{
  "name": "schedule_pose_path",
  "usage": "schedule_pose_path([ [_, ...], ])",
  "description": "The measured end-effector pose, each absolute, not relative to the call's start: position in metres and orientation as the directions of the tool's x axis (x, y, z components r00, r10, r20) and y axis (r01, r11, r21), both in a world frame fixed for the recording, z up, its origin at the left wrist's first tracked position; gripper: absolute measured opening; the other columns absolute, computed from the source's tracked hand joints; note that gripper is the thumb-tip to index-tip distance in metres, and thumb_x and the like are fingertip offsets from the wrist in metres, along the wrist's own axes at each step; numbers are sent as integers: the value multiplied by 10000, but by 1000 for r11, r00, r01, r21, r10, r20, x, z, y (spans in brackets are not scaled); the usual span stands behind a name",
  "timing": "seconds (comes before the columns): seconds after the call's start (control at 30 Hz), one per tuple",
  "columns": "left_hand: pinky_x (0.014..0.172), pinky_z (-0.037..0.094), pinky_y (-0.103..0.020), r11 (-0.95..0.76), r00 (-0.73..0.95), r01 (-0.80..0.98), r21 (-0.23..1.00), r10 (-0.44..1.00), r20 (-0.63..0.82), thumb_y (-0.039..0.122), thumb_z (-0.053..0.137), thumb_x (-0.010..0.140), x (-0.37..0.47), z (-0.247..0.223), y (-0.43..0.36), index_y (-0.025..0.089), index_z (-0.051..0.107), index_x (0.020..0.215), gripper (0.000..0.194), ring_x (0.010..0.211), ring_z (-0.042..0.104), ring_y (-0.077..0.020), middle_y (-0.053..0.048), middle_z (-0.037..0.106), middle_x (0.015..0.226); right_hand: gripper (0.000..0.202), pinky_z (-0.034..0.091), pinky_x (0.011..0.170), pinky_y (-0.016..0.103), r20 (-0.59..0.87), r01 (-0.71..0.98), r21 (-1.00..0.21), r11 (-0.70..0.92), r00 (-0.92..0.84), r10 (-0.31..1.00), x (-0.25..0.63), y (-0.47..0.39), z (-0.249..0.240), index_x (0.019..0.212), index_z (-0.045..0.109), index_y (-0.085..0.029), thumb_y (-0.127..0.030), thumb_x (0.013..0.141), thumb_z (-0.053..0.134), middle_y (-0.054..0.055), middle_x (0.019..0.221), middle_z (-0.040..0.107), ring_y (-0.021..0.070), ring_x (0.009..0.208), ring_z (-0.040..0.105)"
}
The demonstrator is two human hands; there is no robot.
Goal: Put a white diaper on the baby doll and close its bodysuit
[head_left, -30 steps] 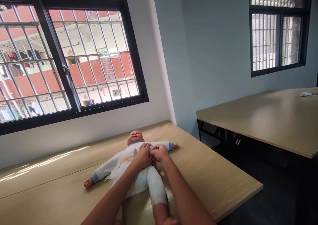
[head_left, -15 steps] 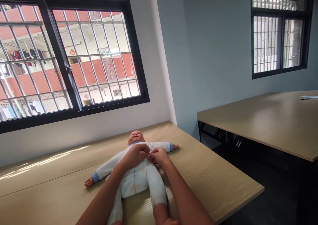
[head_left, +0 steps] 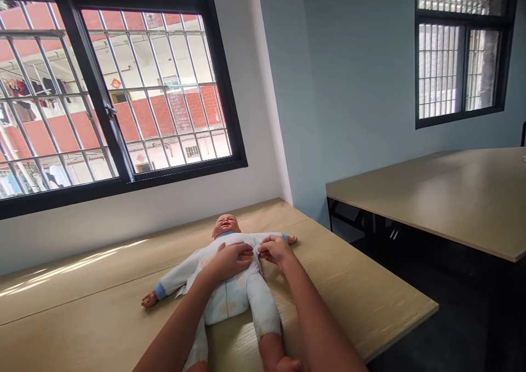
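Note:
A baby doll [head_left: 226, 224] lies on its back on the wooden table, arms spread, dressed in a white outfit [head_left: 227, 301] with blue collar and cuffs. Across the doll's chest rests my left hand [head_left: 235, 258], its fingers lying on the cloth with the thumb raised apart. Just to its right, my right hand [head_left: 274, 250] pinches at the side of the outfit's chest; what is between its fingertips is too small to make out. A small gap separates the two hands.
The near table [head_left: 349, 284] ends at a right-hand corner and edge. A second table [head_left: 464, 196] stands beyond a dark gap at the right. Behind are a barred window [head_left: 156, 92] at the left and another window [head_left: 460, 68] at the right.
My hands have moved apart from near contact. The right hand has shifted right and slightly up, while the left has flattened on the chest. The view has shifted slightly.

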State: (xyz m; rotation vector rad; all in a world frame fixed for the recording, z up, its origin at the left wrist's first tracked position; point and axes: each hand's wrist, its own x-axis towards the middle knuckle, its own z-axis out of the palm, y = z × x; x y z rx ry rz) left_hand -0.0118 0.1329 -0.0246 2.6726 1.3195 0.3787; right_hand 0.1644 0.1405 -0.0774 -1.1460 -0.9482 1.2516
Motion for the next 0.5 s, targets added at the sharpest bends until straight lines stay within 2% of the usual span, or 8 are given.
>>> schedule_pose_path([
  [0.1, 1096, 292, -500, -562, 545, 784, 264, 827, 141, 398, 606, 778, -6, -24, 128, 276, 692, 979, 250, 1011, 647, -254, -5, 750, 1009, 207, 384, 445, 165, -57, -219, -975, -37, 88, 994, 160, 139, -76, 684, 503, -187, -44, 631, 643, -76, 472, 544, 63, 420, 471],
  [0.2, 1075, 278, -560, -500, 477, 825, 265, 866, 151, 411, 669, 718, -1, -26, 126, 252, 683, 915, 253, 965, 652, -281, -14, 749, 927, 217, 360, 429, 171, -20, -196, -981, -2, 90, 996, 156, 138, -74, 642, 489, -189, -49, 597, 648, -78, 450, 532, 67, 411, 467],
  [0.37, 1058, 284, -567, -481, 443, 836, 265, 876, 193, 347, 700, 672, 2, -32, 128, 256, 674, 952, 296, 989, 646, -299, -26, 738, 947, 242, 345, 424, 194, 79, -107, -990, 88, 86, 993, 141, 142, -77, 576, 491, -189, 15, 522, 609, -83, 419, 502, 94, 419, 483],
  [0.5, 1054, 289, -574, -495, 447, 826, 269, 867, 221, 326, 708, 665, 1, -38, 131, 243, 652, 934, 287, 997, 634, -308, -42, 726, 970, 214, 342, 455, 206, 145, -77, -986, 149, 53, 988, 129, 144, -85, 577, 538, -171, 25, 529, 610, -58, 477, 538, 96, 478, 484],
])
